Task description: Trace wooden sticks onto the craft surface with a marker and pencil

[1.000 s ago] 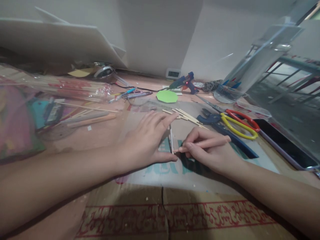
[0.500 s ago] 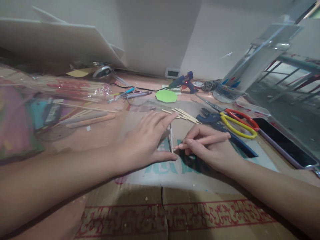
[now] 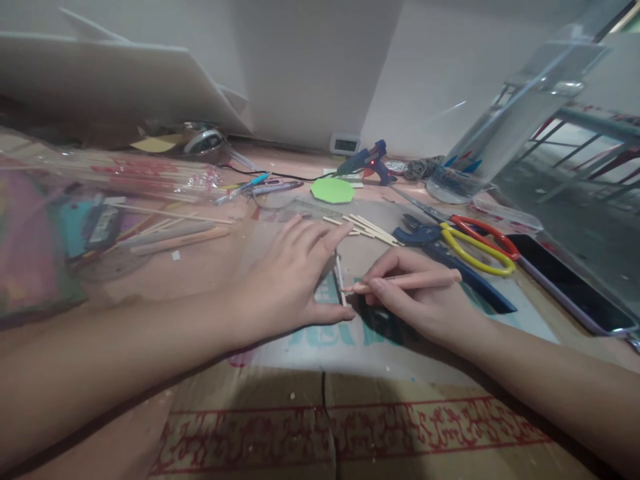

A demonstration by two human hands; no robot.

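Observation:
My left hand lies over a pale printed sheet, its thumb and index finger at the two ends of a short light stick. A dark strip shows beside the stick. In my right hand is a pinkish-orange pen, its tip touching or very near the stick's lower part. Several cut sticks lie just beyond my hands. A green paper polygon rests behind them.
At right are pliers, red-and-yellow scissors, a phone and a clear bottle. A glue gun stands at the back. Bagged sticks and two pens lie left.
The pen tip in my right hand has shifted slightly left and up along the stick. The stick's upper end has moved a little left. My left hand has barely moved.

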